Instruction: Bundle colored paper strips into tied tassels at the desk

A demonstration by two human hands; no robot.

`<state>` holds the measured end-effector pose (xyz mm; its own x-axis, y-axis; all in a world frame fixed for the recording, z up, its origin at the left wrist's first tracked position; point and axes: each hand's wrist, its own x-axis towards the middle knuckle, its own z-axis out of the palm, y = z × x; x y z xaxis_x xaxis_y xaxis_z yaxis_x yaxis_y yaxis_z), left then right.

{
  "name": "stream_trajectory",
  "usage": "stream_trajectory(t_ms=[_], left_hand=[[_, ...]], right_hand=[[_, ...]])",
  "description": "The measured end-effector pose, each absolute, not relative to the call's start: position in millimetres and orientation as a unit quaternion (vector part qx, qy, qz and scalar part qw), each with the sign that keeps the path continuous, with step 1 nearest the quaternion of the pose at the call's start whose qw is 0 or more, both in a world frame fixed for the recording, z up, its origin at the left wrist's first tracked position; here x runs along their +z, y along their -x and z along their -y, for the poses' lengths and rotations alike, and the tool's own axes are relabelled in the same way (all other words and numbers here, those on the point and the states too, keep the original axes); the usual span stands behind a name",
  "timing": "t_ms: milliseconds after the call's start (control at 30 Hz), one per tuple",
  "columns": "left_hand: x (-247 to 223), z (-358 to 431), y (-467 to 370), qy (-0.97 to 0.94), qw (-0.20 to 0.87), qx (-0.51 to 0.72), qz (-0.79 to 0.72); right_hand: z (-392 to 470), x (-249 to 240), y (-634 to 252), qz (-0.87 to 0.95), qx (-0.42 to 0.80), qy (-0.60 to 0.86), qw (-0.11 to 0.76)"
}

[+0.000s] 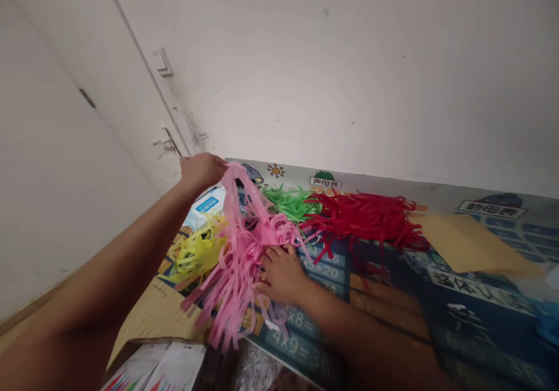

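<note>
Lifting a bunch of pink paper strips [238,263] with the left hand [201,171], fingers closed tight on the upper ends, well above the worktop [393,298]. Pressing down with the right hand [282,274], fingers spread and flat on the lower part of the same pink heap, just where it meets the printed multiplication mat. Hanging loose between the two hands and draping toward the near edge, with some ends curling past it.

By the look of it, drawing one handful clear of a tangle while pinning the remainder. Judged from the snarl of strips: calls for keeping the pinch firm at the top and easing upward slowly, since thin paper like this probably tears or drags its neighbours along.

Beside the pink, to the left, yellow strips [198,251], touching or overlapping at the edge. Behind, near the wall, green strips [290,201]; to the right of those, a broad spread of red strips [362,219], its near fringe just reaching the pink. Further right, lying flat and apart from the heaps, a brown paper sheet [463,242]. Behind the yellow, a white-and-blue packet [207,204], half hidden.

At the bottom edge, below the worktop, an open cardboard box [131,350] with white printed sheets [170,367] inside, coloured shapes at their corners; next to it crinkled clear plastic [257,373], contents impossible to make out.
</note>
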<state>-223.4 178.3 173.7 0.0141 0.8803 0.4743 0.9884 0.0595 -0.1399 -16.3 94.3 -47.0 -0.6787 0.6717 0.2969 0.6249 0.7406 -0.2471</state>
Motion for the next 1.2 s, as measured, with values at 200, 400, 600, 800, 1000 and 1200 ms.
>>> stream_trajectory(t_ms=[200,400,600,800,1000,1200], left_hand=[[226.7,-162.7,174.5,0.68,0.348,-0.162,0.624],[143.0,-99.7,113.2,0.824,0.395,-0.146,0.38],[52.6,-41.5,103.0,0.833,0.379,-0.226,0.334],[-1.0,-8.3,83.1,0.851,0.321,-0.229,0.346],[-51.1,-2.5,38.2,0.904,0.242,-0.141,0.324],[-75.8,15.5,-21.1,0.94,0.106,-0.085,0.313]], right_hand=[[-95.7,-30.5,13.0,0.889,0.1,0.369,0.252],[-35.1,26.5,3.8,0.673,0.449,0.302,0.504],[12.4,15.0,3.4,0.327,0.683,0.175,0.629],[-1.9,-10.1,-27.2,0.187,0.698,0.156,0.674],[0.5,-22.8,-117.7,0.118,0.67,0.126,0.722],[58.9,-9.6,-275.1,0.259,0.355,0.493,0.75]])
